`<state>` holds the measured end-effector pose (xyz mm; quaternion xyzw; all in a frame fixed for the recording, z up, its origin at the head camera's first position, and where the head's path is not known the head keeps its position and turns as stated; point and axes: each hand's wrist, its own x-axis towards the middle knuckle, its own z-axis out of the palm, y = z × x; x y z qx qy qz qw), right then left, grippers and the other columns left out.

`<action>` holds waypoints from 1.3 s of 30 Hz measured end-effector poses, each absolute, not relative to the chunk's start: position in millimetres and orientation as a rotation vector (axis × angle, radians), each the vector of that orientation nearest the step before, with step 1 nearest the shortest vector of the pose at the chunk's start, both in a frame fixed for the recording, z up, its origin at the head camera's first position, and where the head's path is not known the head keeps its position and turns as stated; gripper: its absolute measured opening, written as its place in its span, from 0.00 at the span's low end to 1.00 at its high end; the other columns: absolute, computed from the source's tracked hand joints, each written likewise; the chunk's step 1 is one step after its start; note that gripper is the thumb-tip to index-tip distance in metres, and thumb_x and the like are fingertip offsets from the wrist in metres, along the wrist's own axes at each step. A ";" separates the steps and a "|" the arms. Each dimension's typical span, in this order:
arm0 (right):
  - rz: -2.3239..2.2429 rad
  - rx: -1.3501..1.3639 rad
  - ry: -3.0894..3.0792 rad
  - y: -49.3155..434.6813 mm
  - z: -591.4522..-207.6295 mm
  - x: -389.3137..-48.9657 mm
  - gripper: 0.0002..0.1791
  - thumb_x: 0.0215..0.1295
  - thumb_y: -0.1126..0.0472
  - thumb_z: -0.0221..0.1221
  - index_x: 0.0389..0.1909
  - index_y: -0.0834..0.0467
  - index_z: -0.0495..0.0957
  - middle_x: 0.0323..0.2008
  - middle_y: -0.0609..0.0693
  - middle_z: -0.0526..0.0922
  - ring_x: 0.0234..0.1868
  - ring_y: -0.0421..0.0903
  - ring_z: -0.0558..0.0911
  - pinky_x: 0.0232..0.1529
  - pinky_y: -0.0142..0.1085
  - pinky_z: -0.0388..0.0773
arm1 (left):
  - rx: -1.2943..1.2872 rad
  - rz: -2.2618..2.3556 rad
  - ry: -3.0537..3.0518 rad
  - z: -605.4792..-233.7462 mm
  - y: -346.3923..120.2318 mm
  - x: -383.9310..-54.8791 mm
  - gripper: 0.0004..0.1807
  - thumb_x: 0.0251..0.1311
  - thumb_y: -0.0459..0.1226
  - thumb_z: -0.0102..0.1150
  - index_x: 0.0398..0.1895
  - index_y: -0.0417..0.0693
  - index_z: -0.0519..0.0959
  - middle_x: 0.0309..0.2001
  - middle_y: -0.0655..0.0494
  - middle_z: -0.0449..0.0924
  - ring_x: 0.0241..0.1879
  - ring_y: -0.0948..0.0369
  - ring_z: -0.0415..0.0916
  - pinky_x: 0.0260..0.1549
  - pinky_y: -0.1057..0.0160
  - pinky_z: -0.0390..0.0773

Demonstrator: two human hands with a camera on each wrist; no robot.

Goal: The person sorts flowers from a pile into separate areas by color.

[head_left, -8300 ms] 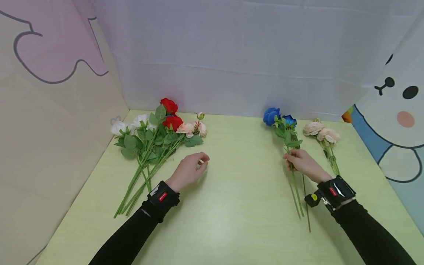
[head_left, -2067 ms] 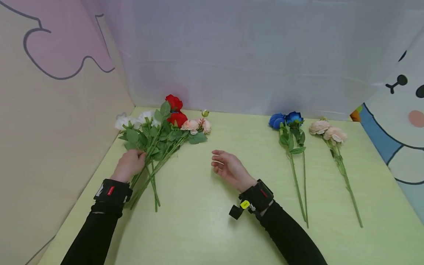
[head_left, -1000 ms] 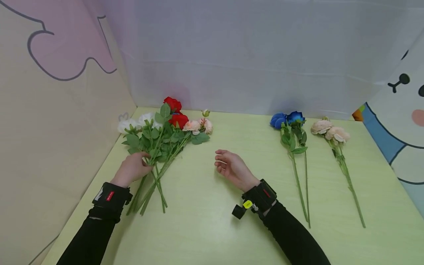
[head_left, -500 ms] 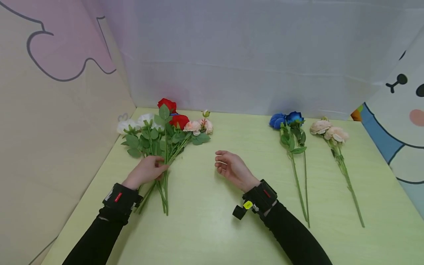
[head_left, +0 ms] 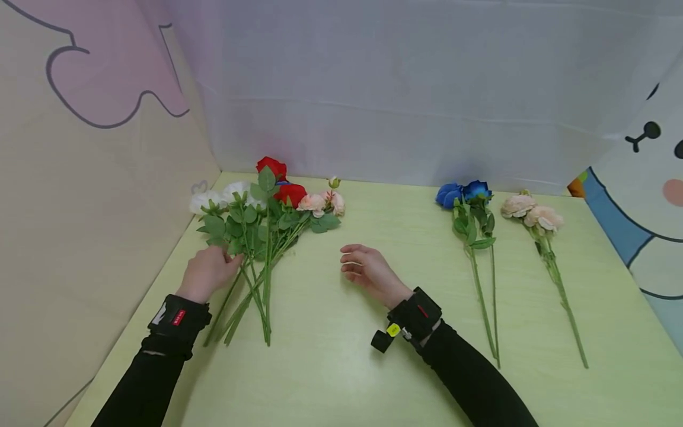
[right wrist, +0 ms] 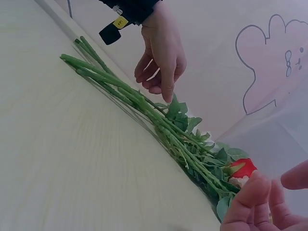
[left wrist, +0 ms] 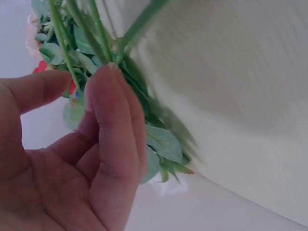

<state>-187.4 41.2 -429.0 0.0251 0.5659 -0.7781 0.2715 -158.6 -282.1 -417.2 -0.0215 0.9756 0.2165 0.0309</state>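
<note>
My left hand (head_left: 207, 274) hovers at the stems of the left flower pile, below the white roses (head_left: 226, 196). In the left wrist view a gap shows between thumb and fingers (left wrist: 115, 120), with green stems (left wrist: 60, 43) just behind; none is visibly gripped. The pile also has red roses (head_left: 290, 194) and pale pink flowers (head_left: 320, 203), with crossing stems fanned toward me. Out over the middle of the table, my right hand (head_left: 373, 274) holds nothing, its fingers loosely bent. It is nearest the pile's pink side but apart from it.
Two blue roses (head_left: 463, 193) lie on the right of the pale table (head_left: 341, 367). Beside them are pale pink flowers (head_left: 533, 213) with a long stem. A grey-white cloth (head_left: 395, 89) hangs behind the table, and printed panels (head_left: 117, 178) flank it.
My left hand went right with a red rose's stem, which now stands more upright, then let it go and moved back left. Earlier, my right hand left the blue roses for the middle.
</note>
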 end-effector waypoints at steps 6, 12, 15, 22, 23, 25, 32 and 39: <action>-1.973 -0.038 1.583 32.1 -428.3 -183.7 0.23 0.69 0.63 0.49 0.62 0.70 0.63 0.40 0.52 0.72 0.39 0.46 0.76 0.41 0.31 0.74 | -0.083 0.710 2.857 -425.5 -287.6 -159.8 0.29 0.67 0.49 0.49 0.07 0.52 0.59 0.10 0.62 0.53 0.11 0.64 0.53 0.13 0.65 0.55; -1.936 -0.112 1.570 25.1 -428.0 -179.2 0.22 0.71 0.63 0.48 0.62 0.70 0.63 0.42 0.54 0.72 0.43 0.51 0.75 0.44 0.34 0.73 | -0.061 0.845 2.791 -433.2 -292.6 -164.8 0.27 0.65 0.46 0.52 0.07 0.52 0.62 0.09 0.61 0.58 0.11 0.63 0.55 0.14 0.65 0.56; -1.945 -0.112 1.552 23.3 -427.9 -178.2 0.22 0.71 0.63 0.47 0.61 0.70 0.63 0.41 0.53 0.72 0.41 0.49 0.76 0.43 0.33 0.74 | -0.068 0.928 2.744 -435.4 -295.6 -165.7 0.25 0.66 0.45 0.52 0.09 0.50 0.67 0.10 0.59 0.64 0.12 0.61 0.58 0.17 0.63 0.58; -1.977 -0.080 1.532 23.5 -428.4 -178.4 0.22 0.71 0.64 0.47 0.61 0.70 0.62 0.39 0.52 0.72 0.38 0.45 0.76 0.41 0.32 0.74 | -0.182 1.160 2.646 -434.5 -297.3 -165.9 0.19 0.68 0.43 0.50 0.33 0.33 0.79 0.22 0.54 0.77 0.23 0.60 0.75 0.27 0.63 0.75; -1.984 -0.074 1.527 23.7 -428.3 -178.6 0.22 0.71 0.64 0.47 0.61 0.70 0.63 0.39 0.52 0.72 0.38 0.45 0.76 0.41 0.32 0.74 | -0.202 1.192 2.640 -433.8 -297.3 -165.8 0.19 0.68 0.43 0.50 0.39 0.31 0.79 0.24 0.53 0.78 0.25 0.61 0.77 0.29 0.63 0.77; -1.996 -0.069 1.525 24.2 -428.3 -179.0 0.21 0.71 0.64 0.48 0.61 0.70 0.63 0.38 0.52 0.73 0.38 0.45 0.77 0.41 0.33 0.74 | -0.219 1.248 2.634 -431.8 -296.9 -165.3 0.21 0.69 0.42 0.49 0.45 0.29 0.77 0.26 0.52 0.79 0.26 0.61 0.79 0.30 0.63 0.79; -2.031 -0.038 1.500 28.6 -425.9 -179.2 0.21 0.70 0.64 0.48 0.61 0.70 0.62 0.38 0.51 0.73 0.36 0.43 0.77 0.41 0.33 0.74 | -0.159 1.273 2.723 -421.0 -292.0 -161.5 0.20 0.71 0.41 0.46 0.45 0.29 0.76 0.28 0.48 0.79 0.29 0.54 0.80 0.32 0.58 0.79; -2.063 -0.015 1.477 36.4 -426.1 -180.7 0.21 0.70 0.65 0.48 0.60 0.70 0.61 0.38 0.51 0.72 0.35 0.42 0.76 0.40 0.31 0.74 | -0.121 1.327 2.799 -411.0 -279.2 -160.5 0.19 0.71 0.40 0.47 0.47 0.28 0.74 0.30 0.43 0.80 0.30 0.50 0.81 0.33 0.53 0.81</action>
